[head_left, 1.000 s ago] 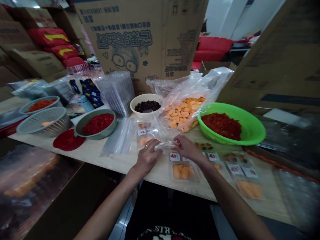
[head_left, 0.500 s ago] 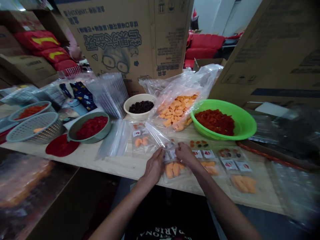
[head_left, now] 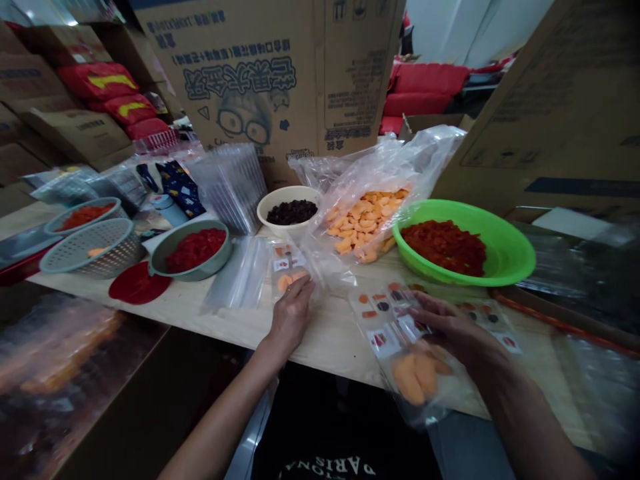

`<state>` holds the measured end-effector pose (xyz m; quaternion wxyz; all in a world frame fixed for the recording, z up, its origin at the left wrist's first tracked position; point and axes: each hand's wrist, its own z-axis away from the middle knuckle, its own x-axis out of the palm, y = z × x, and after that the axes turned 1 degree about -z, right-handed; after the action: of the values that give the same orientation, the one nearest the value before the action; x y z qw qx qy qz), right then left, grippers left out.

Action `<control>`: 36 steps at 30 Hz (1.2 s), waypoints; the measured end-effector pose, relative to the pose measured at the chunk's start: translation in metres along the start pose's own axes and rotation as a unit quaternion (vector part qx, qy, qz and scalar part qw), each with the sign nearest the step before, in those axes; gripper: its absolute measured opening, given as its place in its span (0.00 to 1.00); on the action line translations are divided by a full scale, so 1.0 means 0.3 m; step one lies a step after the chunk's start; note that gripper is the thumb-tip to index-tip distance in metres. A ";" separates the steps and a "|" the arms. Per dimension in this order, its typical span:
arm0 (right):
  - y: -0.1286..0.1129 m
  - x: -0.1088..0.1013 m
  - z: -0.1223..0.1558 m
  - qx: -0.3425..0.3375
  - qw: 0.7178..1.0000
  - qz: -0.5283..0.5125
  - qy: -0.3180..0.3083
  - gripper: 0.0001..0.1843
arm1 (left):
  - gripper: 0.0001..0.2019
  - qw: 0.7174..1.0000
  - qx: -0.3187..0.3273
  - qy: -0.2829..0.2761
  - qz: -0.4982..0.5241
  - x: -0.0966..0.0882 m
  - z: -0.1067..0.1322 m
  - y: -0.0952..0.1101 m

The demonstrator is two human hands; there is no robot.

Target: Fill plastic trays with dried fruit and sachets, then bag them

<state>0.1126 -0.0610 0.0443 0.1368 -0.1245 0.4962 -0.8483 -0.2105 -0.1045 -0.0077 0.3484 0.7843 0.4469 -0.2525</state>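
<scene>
My right hand (head_left: 453, 328) holds a clear packet of orange dried fruit (head_left: 407, 353) lifted over the wooden table's front edge (head_left: 330, 347); its fingers curl round the packet's far side. My left hand (head_left: 291, 313) rests on the table with its fingertips on another small filled packet (head_left: 287, 267) beside a stack of empty clear bags (head_left: 240, 277). More filled packets (head_left: 493, 320) lie to the right of my right hand.
A green bowl of red dried fruit (head_left: 463, 243), an open plastic bag of orange pieces (head_left: 365, 217), a white bowl of dark fruit (head_left: 291, 210), a grey-green bowl of red pieces (head_left: 193, 248), a colander (head_left: 90, 247) and a red lid (head_left: 137, 285) stand behind. Cardboard boxes (head_left: 270, 73) wall the back.
My right hand has lifted a packet of orange fruit off the table and drawn it toward me. My left hand has moved left onto the packet by the empty bags.
</scene>
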 end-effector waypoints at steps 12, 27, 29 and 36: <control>0.013 0.149 0.023 0.073 0.989 -0.039 -0.124 0.22 | 0.31 0.972 0.131 -0.146 0.131 -0.100 -0.050 0.095; 0.161 0.253 -0.108 0.016 0.993 -0.025 0.110 0.14 | 0.41 0.960 0.099 -0.256 0.045 0.075 0.161 0.139; 0.186 0.267 -0.125 0.004 0.987 0.015 0.158 0.20 | 0.43 0.944 0.106 -0.294 0.106 0.045 0.139 0.112; 0.215 0.303 -0.134 -0.108 0.906 0.334 0.235 0.21 | 0.50 0.897 0.016 -0.400 0.187 -0.056 0.109 0.150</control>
<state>0.0210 -0.0911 -0.0247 0.2769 0.2377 0.6155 -0.6985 -0.1818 -0.1546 -0.0020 0.5256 0.6920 0.1112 -0.4822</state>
